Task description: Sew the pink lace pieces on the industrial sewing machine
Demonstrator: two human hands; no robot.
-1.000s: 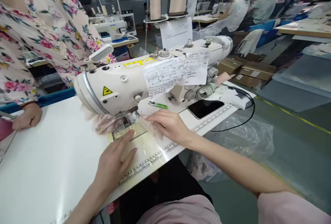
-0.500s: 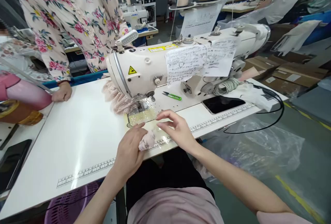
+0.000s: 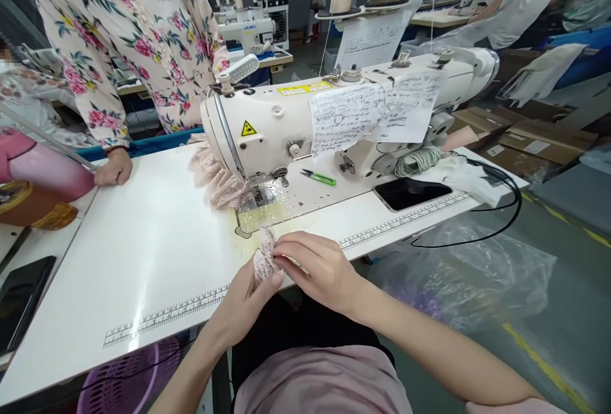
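A small bunched piece of pale pink lace fabric is between my hands, just over the table's front edge. My left hand grips its lower part, the thumb lying across the near side. From the right, my right hand pinches the upper part with bent fingers. Beyond them stands a white sewing machine with its needle area over a metal plate. More gathered pink lace lies left of the needle. Green-handled thread snips rest on the machine bed.
A black phone and coiled cord lie at right on the white table. A co-worker's hand rests on its far left edge. A purple basket stands below. Handwritten papers hang on the machine.
My right hand has moved left and down onto the lace fabric, and its fingers have closed. The left hand has turned, bringing the fabric up and slightly left.
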